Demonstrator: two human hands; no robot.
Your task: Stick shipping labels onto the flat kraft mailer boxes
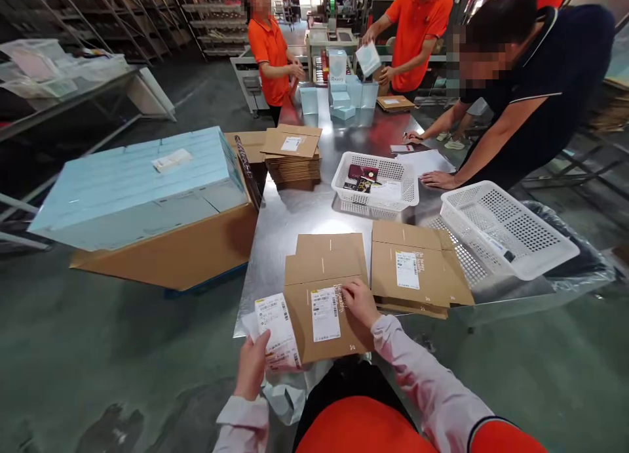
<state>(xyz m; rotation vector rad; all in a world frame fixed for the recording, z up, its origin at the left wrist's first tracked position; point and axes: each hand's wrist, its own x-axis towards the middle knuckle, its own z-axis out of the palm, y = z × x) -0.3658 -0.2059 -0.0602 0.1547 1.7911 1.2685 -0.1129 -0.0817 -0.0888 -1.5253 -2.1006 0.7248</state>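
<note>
My left hand [252, 366] grips a strip of printed shipping labels [276, 328] between thumb and fingers, at the near left edge of the table. The strip trails down beside a flat cardboard box [304, 315]. On that cardboard lies a white label [325, 314]. My right hand [361, 301] rests on the box at the label's upper right, fingers bent and touching the surface, with nothing seen lifted in them. To the right sits a stack of flat cardboard boxes [432, 269], its top one bearing a label [407, 271].
Beyond are a white basket with cards [376, 177], another white basket [511, 230] and stacked folded cardboard [295, 168]. Left of the metal table [260, 243] stands a large carton of pale blue boxes [147, 177]. A co-worker in dark clothing [550, 112] leans over papers; others in orange handle boxes.
</note>
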